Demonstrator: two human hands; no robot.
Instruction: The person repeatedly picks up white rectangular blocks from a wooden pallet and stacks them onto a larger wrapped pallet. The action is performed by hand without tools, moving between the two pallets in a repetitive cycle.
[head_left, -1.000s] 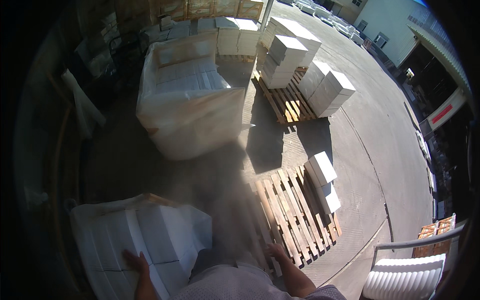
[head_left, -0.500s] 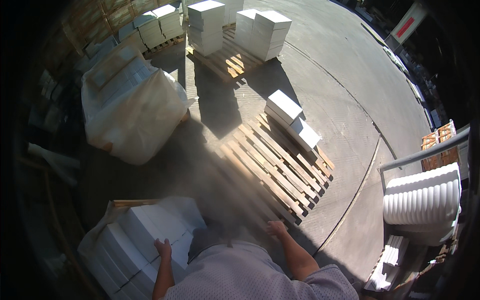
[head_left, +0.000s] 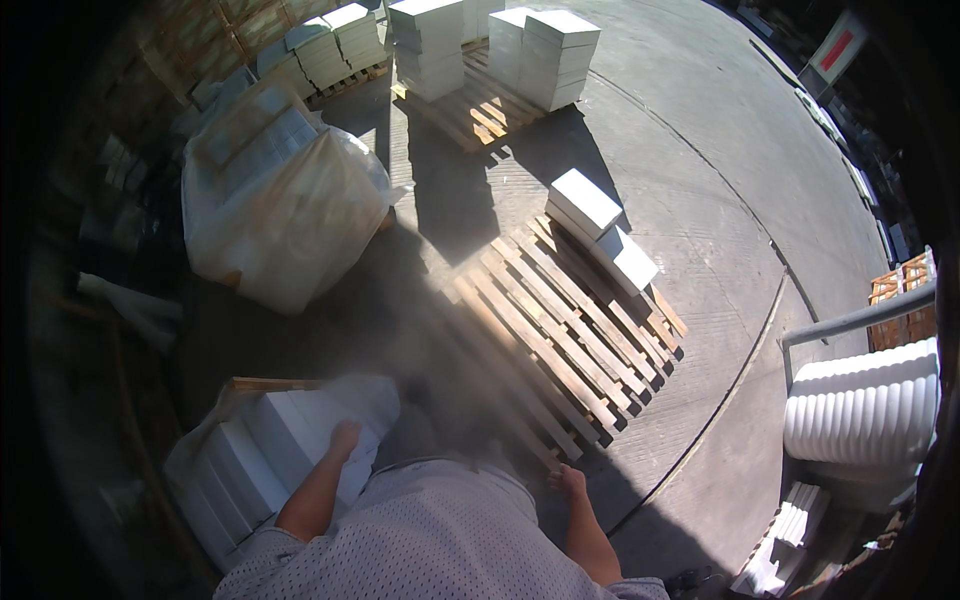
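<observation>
My left hand is over a stack of white slabs partly wrapped in plastic at the lower left. Its fingers are blurred, and I cannot tell whether it touches the stack. To the right, my right hand hangs beside my body with its fingers curled in and nothing visible in them. It is near the close corner of a wooden pallet. Two white block piles sit along that pallet's far right side, one higher than the other.
A plastic-covered load stands at the left. Farther back, another pallet bears tall white stacks. At the right are a metal rail, a ribbed white bundle and an orange crate.
My left hand has moved up and right over the slabs. The right hand has dropped lower and its fingers have curled in. The surroundings have shifted slightly rightward in view.
</observation>
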